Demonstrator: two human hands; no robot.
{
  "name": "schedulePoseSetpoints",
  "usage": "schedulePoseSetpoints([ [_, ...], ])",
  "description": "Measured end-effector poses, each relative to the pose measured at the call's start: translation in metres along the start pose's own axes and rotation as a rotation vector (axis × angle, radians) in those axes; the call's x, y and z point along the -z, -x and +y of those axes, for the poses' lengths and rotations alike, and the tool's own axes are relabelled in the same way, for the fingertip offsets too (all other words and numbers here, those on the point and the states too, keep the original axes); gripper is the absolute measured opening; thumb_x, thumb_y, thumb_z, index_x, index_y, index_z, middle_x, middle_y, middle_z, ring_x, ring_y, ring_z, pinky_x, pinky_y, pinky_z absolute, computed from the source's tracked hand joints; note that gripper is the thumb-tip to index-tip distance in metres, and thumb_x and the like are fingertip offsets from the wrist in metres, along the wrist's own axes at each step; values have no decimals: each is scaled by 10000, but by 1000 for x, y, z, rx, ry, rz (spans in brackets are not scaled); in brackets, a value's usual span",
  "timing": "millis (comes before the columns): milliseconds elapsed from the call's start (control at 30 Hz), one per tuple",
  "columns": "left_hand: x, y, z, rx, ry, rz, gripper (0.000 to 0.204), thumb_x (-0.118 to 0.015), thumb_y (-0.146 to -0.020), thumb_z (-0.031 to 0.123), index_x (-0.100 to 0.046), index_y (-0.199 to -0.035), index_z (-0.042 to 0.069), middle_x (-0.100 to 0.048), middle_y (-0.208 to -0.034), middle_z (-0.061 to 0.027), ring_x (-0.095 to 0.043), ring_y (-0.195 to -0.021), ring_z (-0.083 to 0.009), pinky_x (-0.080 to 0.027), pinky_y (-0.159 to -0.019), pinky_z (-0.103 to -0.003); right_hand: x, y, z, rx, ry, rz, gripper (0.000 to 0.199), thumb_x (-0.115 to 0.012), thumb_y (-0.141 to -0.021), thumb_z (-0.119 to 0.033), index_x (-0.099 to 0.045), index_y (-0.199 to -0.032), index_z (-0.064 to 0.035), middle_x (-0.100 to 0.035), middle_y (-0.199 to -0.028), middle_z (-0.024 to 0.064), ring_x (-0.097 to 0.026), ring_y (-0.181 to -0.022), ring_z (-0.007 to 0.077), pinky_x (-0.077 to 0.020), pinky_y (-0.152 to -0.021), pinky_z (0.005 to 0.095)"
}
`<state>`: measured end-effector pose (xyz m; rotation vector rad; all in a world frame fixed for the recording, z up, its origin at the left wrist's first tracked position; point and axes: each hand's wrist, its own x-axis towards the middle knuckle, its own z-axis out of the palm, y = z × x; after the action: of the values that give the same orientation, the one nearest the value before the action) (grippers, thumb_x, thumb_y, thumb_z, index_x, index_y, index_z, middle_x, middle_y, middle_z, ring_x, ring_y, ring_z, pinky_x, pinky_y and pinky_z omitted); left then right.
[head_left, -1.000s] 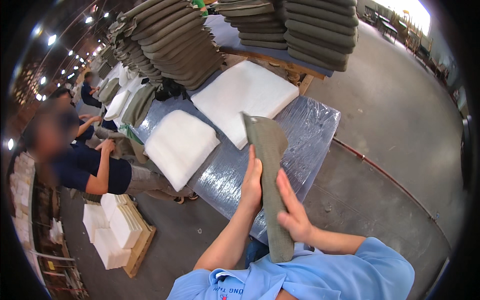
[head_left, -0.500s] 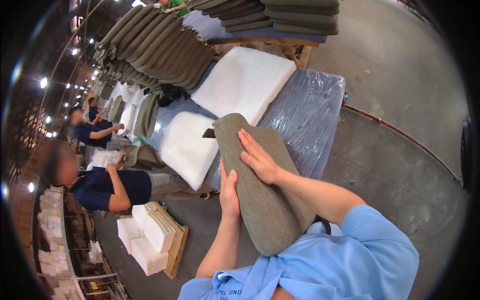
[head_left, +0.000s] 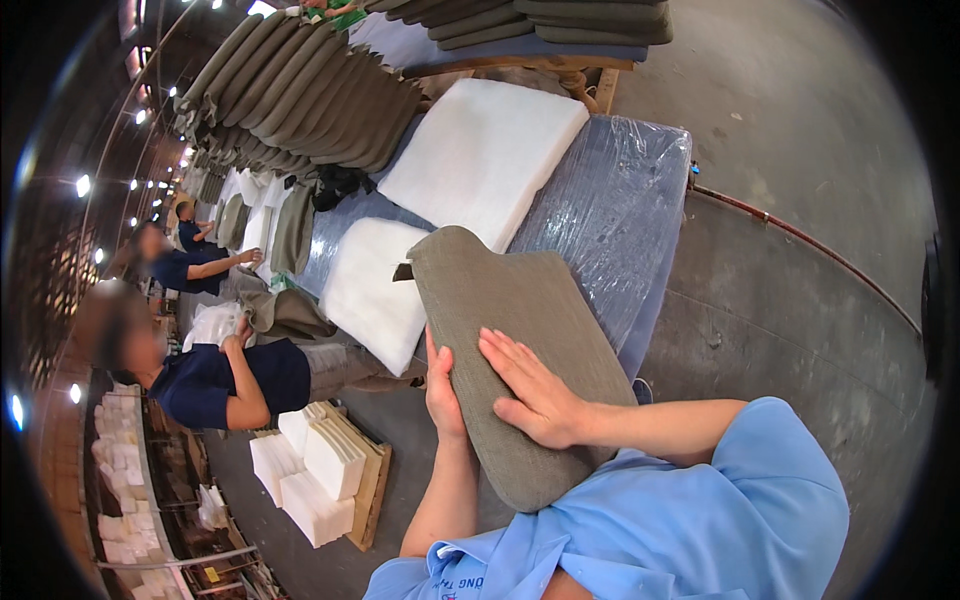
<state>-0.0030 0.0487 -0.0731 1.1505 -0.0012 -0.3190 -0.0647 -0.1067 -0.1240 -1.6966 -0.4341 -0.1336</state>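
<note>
Olive-grey woven-fabric cushion with rounded corners (head_left: 530, 305) is held up at a slant in front of the person's chest, its near end against the light-blue collared shirt (head_left: 660, 530) and its far end overlapping, in view, the plastic-wrapped blue-grey surface (head_left: 600, 230). A small dark flap (head_left: 403, 272) juts from its far left corner.

The right hand (head_left: 535, 392) lies flat across the cushion's broad upper face, its fingers straight, nearly together and pointing toward the far left, with the thumb spread apart; the cushion is beneath them, not between them. The left hand (head_left: 446, 395) is against the cushion's left side, fingers pointing away from the body (some are hidden behind the edge, so I cannot tell whether they are clamped on it).

Beyond the cushion, a large white square padding slab (head_left: 485, 150) and a smaller white rounded pad (head_left: 370, 285) rest on the surface.
</note>
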Motion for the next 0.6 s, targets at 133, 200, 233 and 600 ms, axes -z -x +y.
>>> schedulePoseSetpoints([
  [133,2,-2,2,-12,-35,0,665,-429,-1072,251,-245,-1679,50,-460,-1595,-171,-502,-1436,-289,-408,-1201,-430,0,-33,21,-70,16,21,806,-431,-1098,-493,-196,-1683,9,-191,-1759,222,-153,-1637,407,-126,-1308,564],
  [200,8,-2,3,-2,-22,16,666,-433,-1071,257,-252,-1677,50,-466,-1591,-172,-506,-1430,-289,-413,-1196,-428,-4,-33,24,-76,35,15,812,-440,-1093,-495,-196,-1684,5,-196,-1758,219,-157,-1636,407,-128,-1307,564],
  [233,14,-1,3,9,-28,27,668,-438,-1071,266,-256,-1676,49,-466,-1591,-173,-506,-1430,-287,-413,-1195,-425,-8,-26,21,-66,49,3,818,-445,-1089,-500,-197,-1684,5,-195,-1758,220,-156,-1636,408,-131,-1306,569],
  [600,108,19,17,294,-961,363,954,-835,-909,197,-260,-1642,-6,-506,-1548,-242,-549,-1392,-325,-488,-1114,-427,-49,-18,124,-286,536,-241,823,-425,-1071,-611,-193,-1719,-159,-165,-1792,74,-111,-1658,281,-101,-1321,586],
])
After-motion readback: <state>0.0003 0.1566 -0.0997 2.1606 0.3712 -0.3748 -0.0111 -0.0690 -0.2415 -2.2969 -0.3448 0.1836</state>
